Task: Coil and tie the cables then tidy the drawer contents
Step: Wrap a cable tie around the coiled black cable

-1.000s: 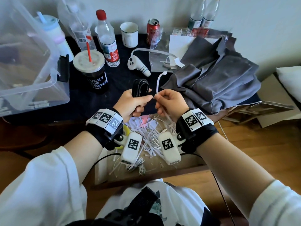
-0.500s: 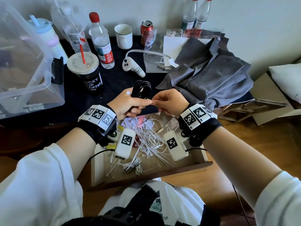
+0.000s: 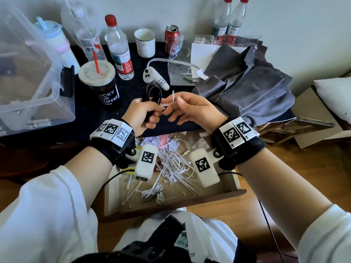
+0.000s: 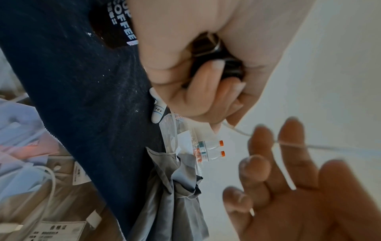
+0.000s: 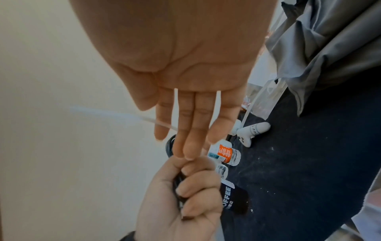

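Note:
My left hand [image 3: 152, 112] grips a coiled black cable [image 3: 152, 93] upright above the dark table edge; the coil also shows inside that fist [image 4: 216, 53] [image 5: 178, 184]. A white zip tie [image 3: 173, 95] runs from the coil to my right hand [image 3: 182, 109], whose thumb and forefinger pinch it while the other fingers stretch out straight. The tie's tail sticks up. In the wrist views the zip tie [image 4: 288, 145] [image 5: 148, 120] crosses the right fingers. Below my hands an open wooden drawer [image 3: 171, 204] holds tangled white cables [image 3: 176, 164] and loose zip ties.
On the dark table stand a black coffee cup [image 3: 100, 86], a water bottle [image 3: 119, 52], a mug [image 3: 145, 43] and a can [image 3: 171, 38]. A white controller [image 3: 155, 79] lies behind the coil. Grey cloth [image 3: 247, 88] is heaped right, a clear plastic box [image 3: 28, 73] left.
My hands were fingertip to fingertip at the coil. The right hand has since drawn slightly away and spread its fingers, and the tie's tail now points up.

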Demonstrator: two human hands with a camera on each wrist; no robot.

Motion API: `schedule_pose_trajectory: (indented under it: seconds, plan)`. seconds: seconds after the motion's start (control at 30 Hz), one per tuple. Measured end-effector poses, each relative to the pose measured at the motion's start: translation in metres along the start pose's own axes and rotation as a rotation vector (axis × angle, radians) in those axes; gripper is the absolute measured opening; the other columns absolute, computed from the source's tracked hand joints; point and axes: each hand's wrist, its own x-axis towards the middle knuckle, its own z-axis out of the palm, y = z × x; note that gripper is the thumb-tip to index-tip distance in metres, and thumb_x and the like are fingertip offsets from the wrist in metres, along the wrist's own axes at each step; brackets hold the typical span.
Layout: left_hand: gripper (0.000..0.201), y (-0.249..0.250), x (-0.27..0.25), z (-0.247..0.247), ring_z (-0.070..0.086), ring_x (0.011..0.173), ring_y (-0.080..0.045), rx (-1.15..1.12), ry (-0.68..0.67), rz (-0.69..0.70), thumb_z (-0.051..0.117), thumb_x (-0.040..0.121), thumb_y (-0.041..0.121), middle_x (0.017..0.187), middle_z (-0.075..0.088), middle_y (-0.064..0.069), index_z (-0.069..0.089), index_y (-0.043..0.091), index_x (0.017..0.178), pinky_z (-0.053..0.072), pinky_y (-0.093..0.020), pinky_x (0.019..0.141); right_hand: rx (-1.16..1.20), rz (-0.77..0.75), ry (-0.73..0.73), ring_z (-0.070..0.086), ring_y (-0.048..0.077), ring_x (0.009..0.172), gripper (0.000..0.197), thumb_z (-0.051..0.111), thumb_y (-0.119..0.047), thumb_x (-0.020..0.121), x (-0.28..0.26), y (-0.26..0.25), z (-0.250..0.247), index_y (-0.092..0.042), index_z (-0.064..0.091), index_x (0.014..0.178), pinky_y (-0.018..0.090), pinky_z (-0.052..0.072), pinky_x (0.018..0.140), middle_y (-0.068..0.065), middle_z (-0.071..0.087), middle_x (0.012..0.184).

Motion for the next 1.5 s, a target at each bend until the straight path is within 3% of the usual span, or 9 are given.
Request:
schedule_pose_trajectory:
  seconds: [0.1,0.2,0.27,0.4,0.73,1.03,1.17,1.3,1.5]
  plan:
    - [0.045,0.000,0.000,0.004,0.029,0.036,-0.007,0.033,0.000,0.015,0.046,0.087,-0.005,0.048,0.039,0.002,0.060,0.017,0.049,0.017,-0.014,0.036,-0.111,-0.097,0.091,0.049,0.008,0.060,0.016,0.045,-0.024,0.088,0.002,-0.002,0.009,-0.015,0.058,0.086,0.015,0.041,0.055,0.011,0.054,0.076]
    - [0.051,0.001,-0.001,0.011,0.030,0.036,-0.007,0.106,0.010,0.034,0.045,0.086,-0.006,0.045,0.040,0.003,0.058,0.018,0.042,0.018,-0.015,0.038,-0.161,-0.132,0.151,0.051,0.000,0.061,0.022,0.053,-0.012,0.093,0.002,-0.006,0.013,-0.017,0.056,0.072,0.010,0.039,0.053,-0.001,0.056,0.070]
    - [0.044,0.001,-0.001,0.015,0.031,0.036,-0.008,0.099,0.020,0.031,0.046,0.086,-0.007,0.045,0.040,0.002,0.054,0.015,0.049,0.019,-0.013,0.037,-0.146,-0.125,0.210,0.053,-0.004,0.052,0.027,0.053,-0.006,0.093,0.004,-0.006,0.013,-0.015,0.054,0.067,0.009,0.039,0.051,-0.002,0.054,0.067]
    - [0.027,0.001,-0.003,0.019,0.030,0.036,-0.009,0.102,0.042,0.024,0.047,0.085,-0.008,0.048,0.038,-0.001,0.052,0.007,0.062,0.019,-0.014,0.037,-0.229,-0.068,0.380,0.043,0.003,0.044,0.031,0.063,-0.020,0.089,0.014,0.001,0.011,-0.020,0.054,0.059,0.017,0.037,0.047,-0.001,0.046,0.068]
    - [0.033,0.002,-0.003,0.023,0.031,0.038,-0.010,0.151,0.045,0.022,0.050,0.085,-0.005,0.049,0.039,-0.001,0.048,0.011,0.055,0.021,-0.015,0.038,-0.374,-0.050,0.437,0.048,0.000,0.048,0.031,0.063,-0.028,0.088,0.019,0.008,0.012,-0.022,0.055,0.059,0.014,0.033,0.052,0.006,0.050,0.079]
    - [0.028,0.005,-0.002,0.030,0.031,0.034,-0.009,0.192,0.061,-0.025,0.047,0.086,-0.007,0.048,0.039,-0.001,0.044,0.008,0.063,0.022,-0.013,0.035,-0.425,-0.028,0.447,0.047,-0.003,0.050,0.033,0.063,-0.029,0.088,0.020,0.006,0.013,-0.027,0.052,0.056,0.012,0.034,0.054,-0.005,0.047,0.071]
    - [0.027,0.006,-0.002,0.036,0.030,0.031,-0.008,0.218,0.051,-0.049,0.041,0.089,-0.008,0.052,0.038,-0.005,0.044,0.008,0.067,0.022,-0.012,0.034,-0.456,-0.030,0.445,0.049,0.005,0.063,0.031,0.063,-0.031,0.087,0.020,0.004,0.017,-0.023,0.053,0.058,0.019,0.039,0.063,0.008,0.059,0.076]
    - [0.029,0.005,-0.002,0.034,0.029,0.035,-0.008,0.184,0.043,-0.039,0.045,0.087,-0.006,0.046,0.039,0.000,0.045,0.009,0.063,0.020,-0.013,0.036,-0.427,-0.051,0.478,0.045,0.001,0.048,0.036,0.062,-0.027,0.089,0.017,0.002,0.013,-0.022,0.050,0.055,0.016,0.035,0.054,-0.007,0.048,0.060]
    - [0.032,0.008,-0.003,0.032,0.032,0.033,-0.006,0.160,0.030,-0.050,0.046,0.088,-0.005,0.042,0.040,0.004,0.046,0.009,0.060,0.021,-0.013,0.034,-0.420,-0.042,0.478,0.046,-0.001,0.045,0.038,0.063,-0.028,0.088,0.015,0.007,0.011,-0.025,0.048,0.053,0.020,0.034,0.056,-0.008,0.046,0.060]
